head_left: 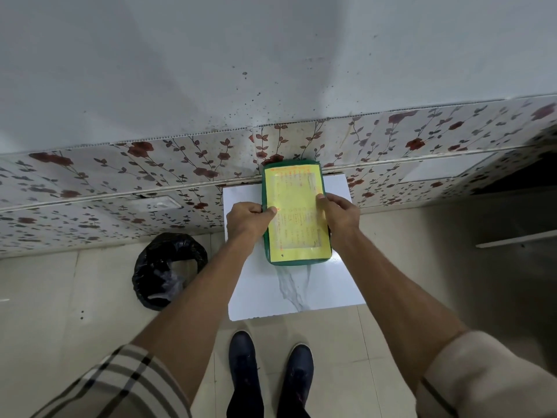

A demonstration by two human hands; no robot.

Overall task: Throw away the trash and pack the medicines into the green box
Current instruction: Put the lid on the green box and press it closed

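A pale grey wall [211,55] speckled with dark spots rises above a band of tiles printed with red roses and trailing leaves [150,188], and below it the floor is laid with cream tiles [60,297]. A small white bench [325,285] with a faint grey marbled streak stands against the flowered band. On its far half lies the green box [297,211], closed, its long side running away from the person and its far end touching the wall; a yellow label [297,215] with orange print covers most of the lid. The left hand [248,218] takes the box's left edge, thumb on the lid and fingers curled down over the side, so its grip is pressed onto the box. The right hand [339,211] holds the right edge the same way, thumb lying on the yellow label. Both forearms are bare, with rolled sleeves low in the view, the left one checked [120,384]. On the floor left of the bench stands a bin lined with a black bag [168,270], its mouth open. Two dark shoes [271,375] stand just before the bench.
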